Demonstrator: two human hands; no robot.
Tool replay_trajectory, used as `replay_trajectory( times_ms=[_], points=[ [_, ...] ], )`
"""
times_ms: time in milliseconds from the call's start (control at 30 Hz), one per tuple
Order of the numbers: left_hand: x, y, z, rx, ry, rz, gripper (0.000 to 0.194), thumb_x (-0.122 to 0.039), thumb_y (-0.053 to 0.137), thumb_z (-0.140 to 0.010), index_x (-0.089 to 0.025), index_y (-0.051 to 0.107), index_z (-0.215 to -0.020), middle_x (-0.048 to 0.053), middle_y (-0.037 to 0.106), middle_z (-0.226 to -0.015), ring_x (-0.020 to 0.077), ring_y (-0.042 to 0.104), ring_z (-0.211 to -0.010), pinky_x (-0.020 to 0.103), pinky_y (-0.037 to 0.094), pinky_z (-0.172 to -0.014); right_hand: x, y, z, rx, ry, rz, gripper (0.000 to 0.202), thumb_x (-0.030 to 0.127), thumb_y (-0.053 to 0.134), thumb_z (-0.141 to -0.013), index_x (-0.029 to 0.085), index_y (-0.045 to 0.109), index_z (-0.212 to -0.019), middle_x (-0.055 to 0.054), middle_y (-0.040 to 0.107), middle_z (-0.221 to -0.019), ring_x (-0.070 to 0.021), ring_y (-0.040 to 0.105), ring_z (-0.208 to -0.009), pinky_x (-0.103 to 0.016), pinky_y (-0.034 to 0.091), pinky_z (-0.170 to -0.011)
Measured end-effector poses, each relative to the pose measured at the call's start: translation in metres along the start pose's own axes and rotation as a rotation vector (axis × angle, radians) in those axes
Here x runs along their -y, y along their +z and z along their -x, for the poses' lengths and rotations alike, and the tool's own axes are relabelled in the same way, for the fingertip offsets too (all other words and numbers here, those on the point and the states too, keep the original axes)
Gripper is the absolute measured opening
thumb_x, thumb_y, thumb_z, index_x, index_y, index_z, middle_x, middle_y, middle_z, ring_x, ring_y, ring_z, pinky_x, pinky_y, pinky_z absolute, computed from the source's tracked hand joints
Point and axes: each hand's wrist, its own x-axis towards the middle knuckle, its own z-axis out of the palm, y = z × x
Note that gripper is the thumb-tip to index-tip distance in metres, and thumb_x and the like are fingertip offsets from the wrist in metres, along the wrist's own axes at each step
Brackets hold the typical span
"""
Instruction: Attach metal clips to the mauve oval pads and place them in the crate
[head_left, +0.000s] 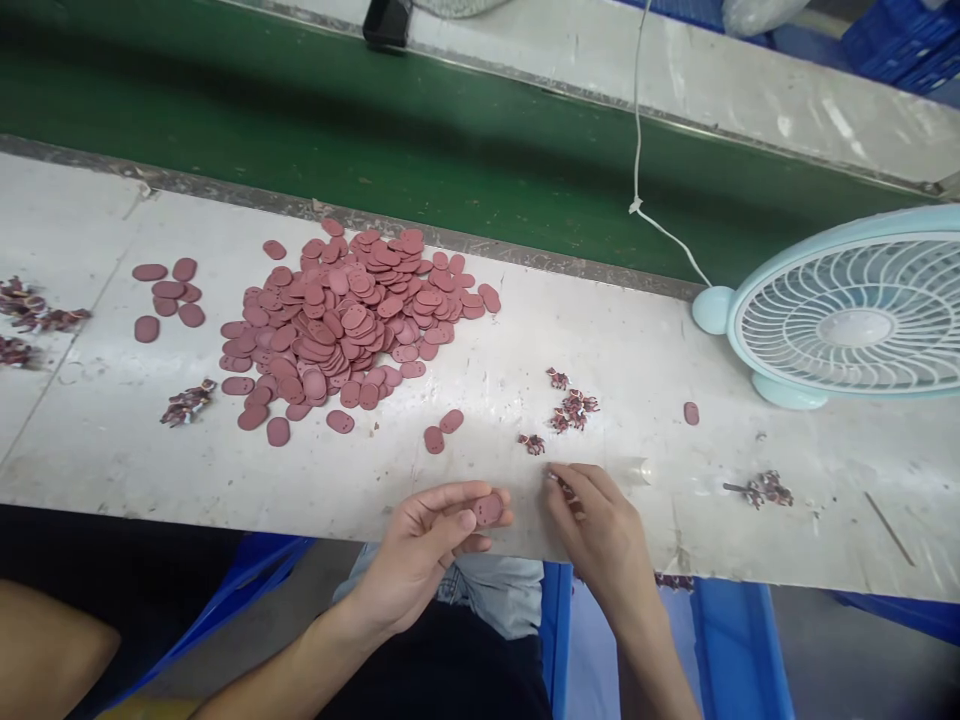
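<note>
Near the front edge of the white table, my left hand grips a flat reddish oval disc with small holes, between thumb and fingers. To its right, my right hand is closed in a pinch close to the tabletop. A small brownish-red piece shows at its fingers, mostly hidden. Just beyond that hand lie small dark-red, spindly pieces in a loose cluster. Two loose discs rest ahead of my left hand, in front of a large heap of similar discs.
A light-blue fan stands at the right, its white cord running up across a green strip. More spindly pieces lie right and left. A blue bin sits below the table edge. Another person's arm shows at lower left.
</note>
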Motion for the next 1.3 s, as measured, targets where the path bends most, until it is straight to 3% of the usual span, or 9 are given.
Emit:
replay_trajectory(
  times_ms=[100, 200, 267, 467, 600, 767, 900, 1000, 1300],
  points=[
    [0.004, 0.002, 0.003, 0.007, 0.038, -0.064, 0.021, -0.024, 0.072, -0.09, -0.023, 0.078, -0.11, 0.009, 0.078, -0.119, 0.0226, 0.075, -0.106, 0.023, 0.058, -0.077, 0.019, -0.009, 0.01, -0.018, 0.132, -0.342, 0.016, 0.029, 0.065, -0.095, 0.026, 0.075, -0.107, -0.008, 0.071, -0.108, -0.0217, 0.07, -0.085, -0.036, 0.063, -0.07],
    [0.008, 0.001, 0.005, 0.043, 0.099, -0.141, 0.021, -0.022, 0.073, -0.089, -0.023, 0.078, -0.11, 0.009, 0.078, -0.12, 0.0237, 0.074, -0.107, 0.027, 0.059, -0.08, 0.043, -0.016, 0.028, 0.109, 0.175, -0.795, 0.017, 0.024, 0.067, -0.094, 0.03, 0.076, -0.107, -0.007, 0.07, -0.108, -0.021, 0.071, -0.086, -0.03, 0.062, -0.06],
    [0.01, 0.0, 0.005, 0.063, 0.138, -0.171, 0.022, -0.021, 0.073, -0.088, -0.024, 0.078, -0.11, 0.009, 0.078, -0.121, 0.0245, 0.073, -0.109, 0.031, 0.059, -0.086, 0.055, -0.014, 0.035, 0.149, 0.185, -0.895, 0.02, 0.021, 0.067, -0.094, 0.03, 0.076, -0.109, -0.007, 0.071, -0.102, -0.0193, 0.071, -0.083, -0.028, 0.062, -0.061],
    [0.008, 0.003, 0.004, 0.087, 0.154, -0.2, 0.021, -0.018, 0.076, -0.085, -0.023, 0.078, -0.106, 0.008, 0.08, -0.115, 0.0222, 0.075, -0.097, 0.033, 0.06, -0.085, 0.064, -0.001, 0.031, 0.124, 0.237, -0.886, 0.018, 0.023, 0.07, -0.093, 0.03, 0.077, -0.107, -0.004, 0.072, -0.095, -0.0156, 0.069, -0.078, -0.027, 0.06, -0.067],
    [0.007, 0.004, 0.002, 0.088, 0.15, -0.19, 0.02, -0.017, 0.077, -0.084, -0.022, 0.077, -0.103, 0.006, 0.082, -0.102, 0.021, 0.076, -0.094, 0.032, 0.06, -0.084, 0.063, -0.001, 0.029, 0.112, 0.241, -0.883, 0.015, 0.025, 0.07, -0.092, 0.029, 0.077, -0.105, -0.004, 0.071, -0.093, -0.0151, 0.069, -0.076, -0.025, 0.06, -0.063],
    [0.009, 0.003, 0.001, 0.079, 0.137, -0.157, 0.019, -0.017, 0.079, -0.082, -0.02, 0.076, -0.101, 0.006, 0.081, -0.1, 0.0196, 0.075, -0.091, 0.031, 0.059, -0.084, 0.061, -0.005, 0.029, 0.122, 0.196, -0.825, 0.019, 0.023, 0.07, -0.092, 0.031, 0.076, -0.108, -0.003, 0.071, -0.096, -0.014, 0.069, -0.075, -0.025, 0.06, -0.065],
    [0.01, 0.003, 0.001, 0.067, 0.109, -0.192, 0.005, -0.018, 0.079, -0.083, -0.018, 0.075, -0.086, 0.006, 0.081, -0.096, 0.0183, 0.075, -0.086, 0.029, 0.057, -0.081, 0.06, -0.007, 0.028, 0.147, 0.207, -0.823, 0.02, 0.022, 0.07, -0.093, 0.032, 0.075, -0.11, -0.002, 0.071, -0.095, -0.0134, 0.068, -0.077, -0.024, 0.059, -0.068],
    [0.008, 0.005, 0.0, 0.064, 0.115, -0.222, 0.005, -0.019, 0.079, -0.082, -0.017, 0.076, -0.078, 0.007, 0.082, -0.096, 0.02, 0.074, -0.084, 0.033, 0.058, -0.08, 0.061, -0.008, 0.027, 0.168, 0.24, -0.877, 0.017, 0.024, 0.069, -0.094, 0.031, 0.076, -0.108, -0.002, 0.07, -0.093, -0.0141, 0.068, -0.079, -0.025, 0.059, -0.07],
    [0.012, 0.012, 0.002, 0.045, 0.18, -0.209, 0.005, -0.017, 0.077, -0.084, -0.02, 0.079, -0.081, 0.007, 0.081, -0.107, 0.0234, 0.075, -0.091, 0.036, 0.058, -0.084, 0.062, -0.002, 0.027, 0.12, 0.265, -0.98, 0.011, 0.026, 0.069, -0.093, 0.026, 0.075, -0.103, -0.003, 0.071, -0.09, -0.0151, 0.068, -0.077, -0.027, 0.06, -0.07]
  ],
)
